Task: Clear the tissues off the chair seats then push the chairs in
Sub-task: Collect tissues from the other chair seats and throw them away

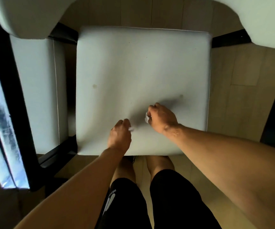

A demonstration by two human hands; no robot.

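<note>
A white padded chair seat [141, 66] fills the middle of the head view, directly below me. My right hand [162, 118] hovers over its near part with fingers curled round a small crumpled white tissue [146, 119]. My left hand [119, 136] is just left of it near the seat's front edge, fingers curled, with a bit of white tissue [131, 129] showing at the fingertips. The rest of the seat surface shows only two faint marks.
A second white chair seat [34, 83] stands close on the left, with black frame bars between them. White table edges [26, 17] overhang at the top left and top right. A dark frame and bright glass run along the far left. Wooden floor lies to the right.
</note>
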